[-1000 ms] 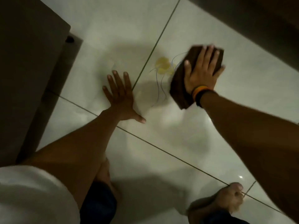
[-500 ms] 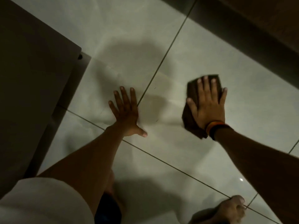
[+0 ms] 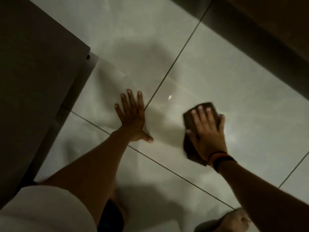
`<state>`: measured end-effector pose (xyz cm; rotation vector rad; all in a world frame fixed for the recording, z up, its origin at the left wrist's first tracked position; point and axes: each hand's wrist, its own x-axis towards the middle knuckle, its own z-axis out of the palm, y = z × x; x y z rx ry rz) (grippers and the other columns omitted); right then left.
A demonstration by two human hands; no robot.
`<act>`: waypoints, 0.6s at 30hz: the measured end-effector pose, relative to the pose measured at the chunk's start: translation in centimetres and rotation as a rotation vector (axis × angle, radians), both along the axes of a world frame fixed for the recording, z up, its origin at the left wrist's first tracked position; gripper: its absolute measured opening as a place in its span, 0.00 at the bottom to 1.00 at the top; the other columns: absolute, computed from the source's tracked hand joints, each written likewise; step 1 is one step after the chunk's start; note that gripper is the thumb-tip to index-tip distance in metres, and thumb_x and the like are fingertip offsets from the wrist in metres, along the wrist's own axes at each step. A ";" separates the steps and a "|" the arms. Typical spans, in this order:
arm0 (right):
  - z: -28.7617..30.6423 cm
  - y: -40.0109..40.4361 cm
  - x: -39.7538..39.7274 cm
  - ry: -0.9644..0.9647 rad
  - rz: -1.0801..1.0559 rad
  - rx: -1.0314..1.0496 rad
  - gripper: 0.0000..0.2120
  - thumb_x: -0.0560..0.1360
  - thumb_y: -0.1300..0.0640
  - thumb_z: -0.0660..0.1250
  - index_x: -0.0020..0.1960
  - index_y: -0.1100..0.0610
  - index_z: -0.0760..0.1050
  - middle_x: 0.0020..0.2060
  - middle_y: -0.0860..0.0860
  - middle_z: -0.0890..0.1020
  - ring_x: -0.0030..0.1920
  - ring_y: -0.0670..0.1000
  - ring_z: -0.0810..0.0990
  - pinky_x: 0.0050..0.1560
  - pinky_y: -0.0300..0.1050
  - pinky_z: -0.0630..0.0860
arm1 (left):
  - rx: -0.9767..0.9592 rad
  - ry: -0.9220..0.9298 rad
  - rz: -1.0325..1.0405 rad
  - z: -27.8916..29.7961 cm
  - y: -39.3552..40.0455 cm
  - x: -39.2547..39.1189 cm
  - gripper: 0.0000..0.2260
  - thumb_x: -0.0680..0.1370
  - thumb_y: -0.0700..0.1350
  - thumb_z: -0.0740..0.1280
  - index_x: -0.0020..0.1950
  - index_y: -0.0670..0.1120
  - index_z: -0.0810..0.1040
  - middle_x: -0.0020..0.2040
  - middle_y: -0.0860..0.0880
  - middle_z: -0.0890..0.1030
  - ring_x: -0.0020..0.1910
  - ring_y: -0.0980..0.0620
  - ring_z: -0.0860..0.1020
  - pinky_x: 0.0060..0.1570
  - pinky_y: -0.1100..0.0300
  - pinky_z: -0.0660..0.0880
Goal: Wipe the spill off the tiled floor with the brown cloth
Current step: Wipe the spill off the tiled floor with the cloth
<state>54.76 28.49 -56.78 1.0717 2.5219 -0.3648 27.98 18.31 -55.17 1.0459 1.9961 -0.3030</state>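
The brown cloth lies flat on the pale tiled floor, and my right hand presses down on it with fingers spread. My left hand rests flat on the floor to the left, fingers apart, holding nothing, beside a grout line. Between the two hands the tile shows a faint yellowish wet smear with a small glint. No thick yellow spill is visible.
A dark cabinet or furniture side fills the left. A dark wall base runs along the upper right. My knee and a bare foot are at the bottom edge.
The right hand has dragged the cloth across the yellow puddle and back toward me; the puddle and its threads are gone, leaving a faint smear. The left hand has stayed planted.
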 end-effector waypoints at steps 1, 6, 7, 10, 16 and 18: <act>0.0 2.3 0.2 -0.039 -0.091 0.017 0.34 0.82 0.37 0.51 0.84 0.51 0.52 0.84 0.53 0.56 0.84 0.59 0.53 0.79 0.73 0.47 | 0.002 -0.003 -0.003 -0.1 0.0 -0.1 0.81 0.52 0.69 0.82 0.79 0.45 0.22 0.78 0.34 0.24 0.78 0.28 0.27 0.73 0.27 0.32; -1.1 9.8 -10.9 0.052 -0.446 0.108 0.37 0.82 0.35 0.43 0.85 0.54 0.47 0.85 0.55 0.50 0.85 0.61 0.47 0.79 0.75 0.47 | -0.024 -0.043 0.004 -0.4 -0.4 -0.1 0.83 0.50 0.68 0.83 0.78 0.47 0.21 0.77 0.36 0.21 0.75 0.31 0.21 0.68 0.30 0.26; -1.5 9.0 -13.5 0.082 -0.414 0.113 0.37 0.82 0.36 0.44 0.85 0.54 0.48 0.85 0.56 0.51 0.85 0.61 0.48 0.79 0.75 0.47 | -0.033 -0.034 -0.007 -0.5 -0.5 -0.1 0.83 0.50 0.69 0.82 0.77 0.47 0.20 0.76 0.37 0.19 0.73 0.32 0.20 0.68 0.31 0.25; -1.4 2.6 -15.6 0.150 -0.110 0.073 0.34 0.82 0.38 0.50 0.84 0.52 0.53 0.84 0.54 0.56 0.85 0.60 0.52 0.80 0.72 0.47 | -0.039 -0.009 -0.001 -0.5 -0.4 0.0 0.82 0.50 0.71 0.81 0.78 0.46 0.21 0.76 0.36 0.18 0.74 0.30 0.21 0.69 0.30 0.26; 0.2 1.2 -2.8 0.003 0.056 -0.026 0.34 0.82 0.37 0.54 0.84 0.49 0.54 0.84 0.53 0.59 0.84 0.58 0.56 0.79 0.72 0.52 | -0.013 -0.039 0.010 -0.1 -0.4 -0.1 0.82 0.51 0.70 0.81 0.79 0.47 0.22 0.78 0.37 0.21 0.75 0.32 0.20 0.71 0.29 0.29; 0.0 5.7 -2.5 -0.058 -0.096 -0.007 0.35 0.82 0.36 0.49 0.85 0.50 0.50 0.85 0.53 0.54 0.85 0.59 0.51 0.79 0.73 0.49 | -0.039 -0.062 0.025 0.0 -0.2 -0.3 0.83 0.51 0.69 0.82 0.78 0.48 0.20 0.74 0.40 0.16 0.70 0.35 0.15 0.68 0.32 0.24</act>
